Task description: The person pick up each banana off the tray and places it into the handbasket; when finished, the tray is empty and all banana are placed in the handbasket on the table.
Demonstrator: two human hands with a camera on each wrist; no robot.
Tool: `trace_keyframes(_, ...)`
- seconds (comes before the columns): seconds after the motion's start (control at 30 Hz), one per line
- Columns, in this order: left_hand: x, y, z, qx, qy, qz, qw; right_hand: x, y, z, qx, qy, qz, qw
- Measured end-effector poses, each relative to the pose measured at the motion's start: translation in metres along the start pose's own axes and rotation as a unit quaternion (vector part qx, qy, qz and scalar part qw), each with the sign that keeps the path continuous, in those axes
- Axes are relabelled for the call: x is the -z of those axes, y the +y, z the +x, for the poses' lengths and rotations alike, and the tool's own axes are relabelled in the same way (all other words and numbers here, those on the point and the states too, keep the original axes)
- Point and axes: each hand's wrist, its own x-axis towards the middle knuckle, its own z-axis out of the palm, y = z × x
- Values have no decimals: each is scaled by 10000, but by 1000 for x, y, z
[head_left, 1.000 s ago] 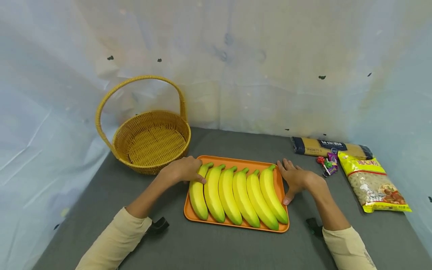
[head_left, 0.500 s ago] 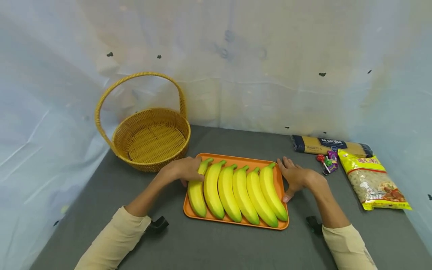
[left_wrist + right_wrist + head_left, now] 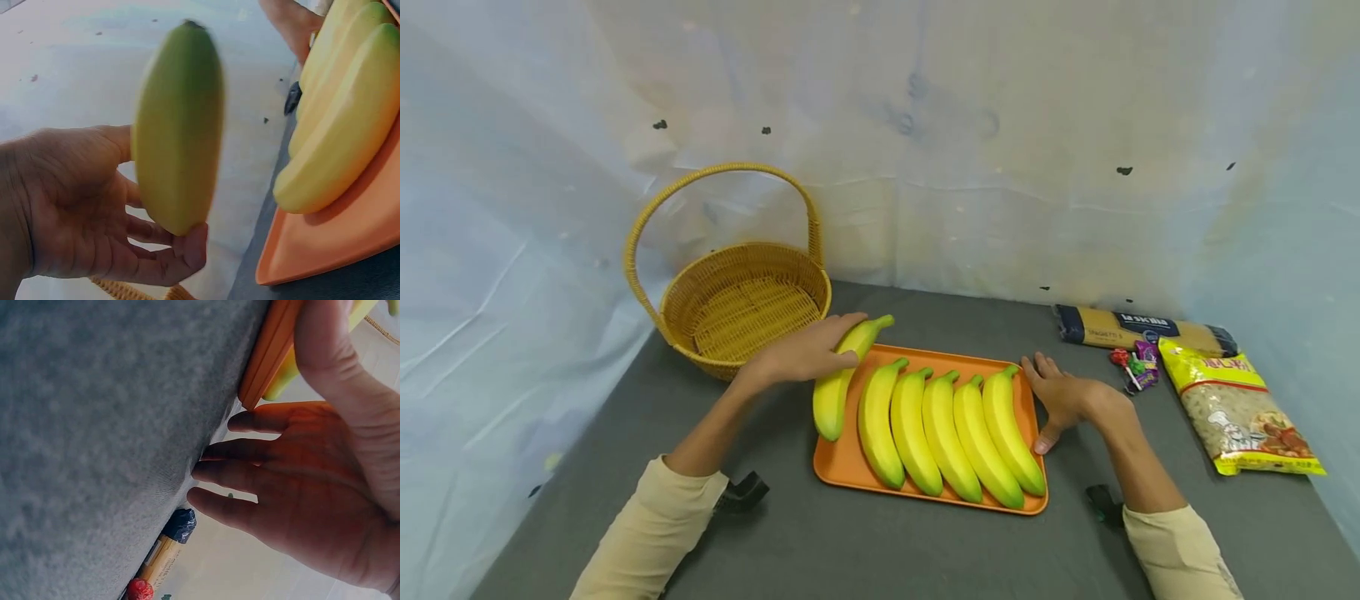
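Note:
My left hand (image 3: 801,350) grips a yellow banana (image 3: 838,387) with a green tip, lifted over the left end of the orange tray (image 3: 842,467). In the left wrist view the thumb and curled fingers hold this banana (image 3: 181,131) upright, apart from the others. Several more bananas (image 3: 951,437) lie side by side on the tray. My right hand (image 3: 1063,400) rests at the tray's right edge, fingers spread and thumb by the rim. From the right wrist, those straight fingers (image 3: 225,478) reach down past the tray's corner (image 3: 262,369).
A wicker basket (image 3: 670,325) with a tall handle stands behind my left hand. At the back right lie a spaghetti pack (image 3: 1097,329), wrapped candies (image 3: 1138,367) and a yellow food bag (image 3: 1240,408). Pale sheeting (image 3: 962,167) hangs behind the grey table.
My left hand has raised the leftmost banana off the tray, moving it up and toward the back. The right hand stays at the tray's edge.

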Motion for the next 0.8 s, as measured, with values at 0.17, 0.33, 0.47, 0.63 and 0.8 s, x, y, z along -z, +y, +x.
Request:
trace_keyframes(0.17, 9, -2, -4, -226, 462, -712, 9961, -1, 2, -1, 22, 12, 47, 10000)
trace_keyframes(0.33, 24, -10, -14, -205, 780, -1270, 9886, -1, 2, -2, 64, 20, 87, 9999)
trace_keyframes(0.47, 40, -20, -25, -44, 1173, -1329, 9841, -1, 4, -3, 106, 32, 104, 9999)
trace_keyframes(0.63, 59, -49, -24, 69, 1969, -421, 9795, -2, 5, -5, 127, 7, 230, 9997)
trace_keyframes(0.8, 76, -98, -9, -34, 2638, 793, 9613, -4, 4, -6, 185, 0, 401, 9990)
